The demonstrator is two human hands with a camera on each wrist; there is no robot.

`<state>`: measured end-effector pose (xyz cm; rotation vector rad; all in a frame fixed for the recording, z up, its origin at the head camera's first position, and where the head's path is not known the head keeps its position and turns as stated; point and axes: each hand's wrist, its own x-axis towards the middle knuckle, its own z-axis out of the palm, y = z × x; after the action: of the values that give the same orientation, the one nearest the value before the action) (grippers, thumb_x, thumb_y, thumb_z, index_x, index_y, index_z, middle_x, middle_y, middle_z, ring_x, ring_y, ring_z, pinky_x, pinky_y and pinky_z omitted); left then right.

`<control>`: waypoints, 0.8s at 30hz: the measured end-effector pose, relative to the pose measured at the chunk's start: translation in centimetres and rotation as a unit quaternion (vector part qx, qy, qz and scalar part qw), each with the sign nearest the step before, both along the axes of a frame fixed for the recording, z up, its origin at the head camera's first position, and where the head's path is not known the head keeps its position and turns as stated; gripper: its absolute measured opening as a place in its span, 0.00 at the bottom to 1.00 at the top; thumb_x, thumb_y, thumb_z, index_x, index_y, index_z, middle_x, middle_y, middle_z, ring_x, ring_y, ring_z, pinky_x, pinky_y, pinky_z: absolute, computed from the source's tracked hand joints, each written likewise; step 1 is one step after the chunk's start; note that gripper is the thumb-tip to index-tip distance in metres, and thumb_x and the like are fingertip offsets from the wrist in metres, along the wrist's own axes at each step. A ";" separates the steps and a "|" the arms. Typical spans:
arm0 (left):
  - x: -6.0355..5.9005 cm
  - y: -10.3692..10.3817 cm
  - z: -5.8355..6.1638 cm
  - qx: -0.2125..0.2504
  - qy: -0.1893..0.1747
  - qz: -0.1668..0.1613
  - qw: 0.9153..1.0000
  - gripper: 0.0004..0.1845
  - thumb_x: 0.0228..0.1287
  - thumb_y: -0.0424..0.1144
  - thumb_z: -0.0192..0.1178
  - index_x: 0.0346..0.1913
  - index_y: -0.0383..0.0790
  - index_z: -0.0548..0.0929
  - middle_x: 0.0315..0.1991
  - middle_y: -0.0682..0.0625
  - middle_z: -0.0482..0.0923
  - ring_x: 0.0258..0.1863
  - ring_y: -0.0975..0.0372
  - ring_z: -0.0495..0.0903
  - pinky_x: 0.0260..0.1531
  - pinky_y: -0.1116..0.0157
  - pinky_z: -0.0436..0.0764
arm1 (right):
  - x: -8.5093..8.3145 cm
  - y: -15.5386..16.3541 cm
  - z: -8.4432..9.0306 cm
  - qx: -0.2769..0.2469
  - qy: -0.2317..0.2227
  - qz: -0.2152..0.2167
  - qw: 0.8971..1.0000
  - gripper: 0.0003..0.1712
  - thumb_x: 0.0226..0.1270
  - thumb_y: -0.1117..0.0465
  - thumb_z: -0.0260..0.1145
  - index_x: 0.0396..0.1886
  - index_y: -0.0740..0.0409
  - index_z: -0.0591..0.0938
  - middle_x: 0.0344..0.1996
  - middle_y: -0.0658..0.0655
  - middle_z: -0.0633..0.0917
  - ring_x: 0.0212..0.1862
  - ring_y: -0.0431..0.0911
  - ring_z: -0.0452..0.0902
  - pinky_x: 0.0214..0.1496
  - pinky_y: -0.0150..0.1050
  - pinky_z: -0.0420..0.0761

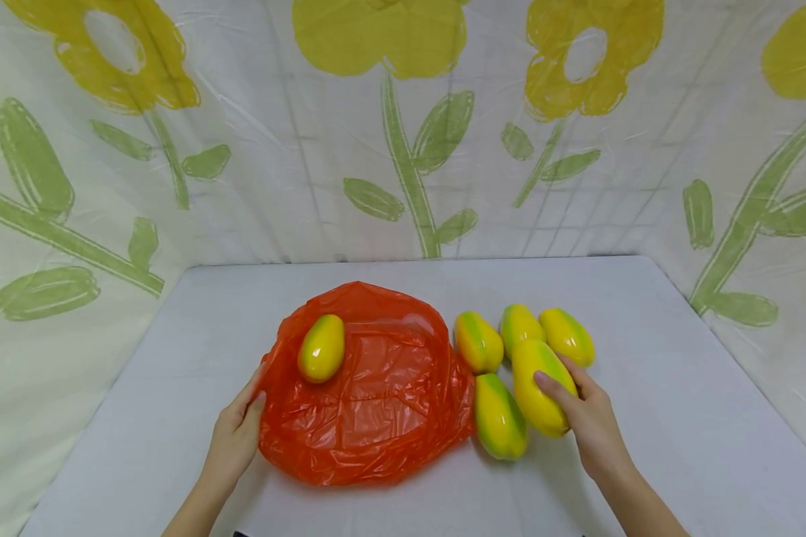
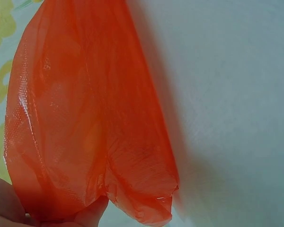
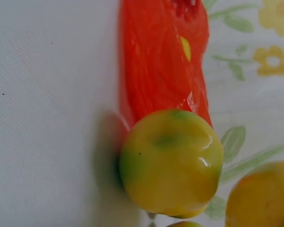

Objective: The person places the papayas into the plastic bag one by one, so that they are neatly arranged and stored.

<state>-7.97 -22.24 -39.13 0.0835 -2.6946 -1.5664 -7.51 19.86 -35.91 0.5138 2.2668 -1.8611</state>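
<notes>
So the red plastic bag sits on the white table with its mouth gaping up toward the head camera, kinda crinkly and see-through. Everything else I'll place off that bag. There's one yellow-green fruit inside it, over toward the bag's left back part, shiny as anything.

Left hand is at the bag's left edge, pinching the rim with the thumb on the near side. There's only thin plastic in that grip, so the thumb and fingers are nearly together. The left wrist view shows the bag's side hanging right by the fingers.

Right hand is off to the right of the bag, wrapped round another fruit, the held one. The thumb lies across its upper face and the fingers go round the far side, so the grip is spread about as wide as the fruit itself. Can't tell if that fruit touches its neighbours.

Four more of the same kind lie to the right of the bag: a front fruit just beside its right edge, a back fruit also close to that edge, then a middle fruit and a far-right fruit further out. Behind the bag hangs a pale flower-print curtain.
</notes>
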 end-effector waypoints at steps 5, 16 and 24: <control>0.0 0.0 0.0 -0.002 0.003 0.001 1.000 0.25 0.78 0.32 0.40 0.73 0.28 0.55 0.72 0.32 0.53 0.71 0.39 0.53 0.65 0.42 0.58 | 0.0 -0.3 0.1 -0.007 0.010 0.000 1.000 0.42 0.72 0.48 0.59 0.78 0.55 0.53 0.71 0.63 0.59 0.61 0.50 0.60 0.48 0.21 0.68; 0.2 0.0 0.0 -0.007 0.011 0.009 1.000 0.25 0.77 0.32 0.41 0.72 0.27 0.57 0.71 0.32 0.56 0.71 0.39 0.54 0.65 0.42 0.58 | 0.2 -0.7 0.2 -0.005 0.015 0.009 1.000 0.42 0.73 0.48 0.59 0.78 0.55 0.52 0.72 0.63 0.58 0.63 0.51 0.59 0.51 0.23 0.67; 0.3 0.1 -0.1 -0.013 0.027 0.009 1.000 0.25 0.77 0.33 0.42 0.72 0.27 0.59 0.70 0.32 0.58 0.70 0.39 0.57 0.57 0.85 0.57 | 0.2 -1.0 0.1 -0.006 0.018 0.013 1.000 0.41 0.72 0.48 0.59 0.77 0.56 0.55 0.71 0.62 0.61 0.61 0.50 0.61 0.47 0.19 0.68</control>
<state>-7.71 -22.14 -39.21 0.0645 -2.6655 -1.5053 -7.30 18.84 -35.77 0.4491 2.2724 -1.8846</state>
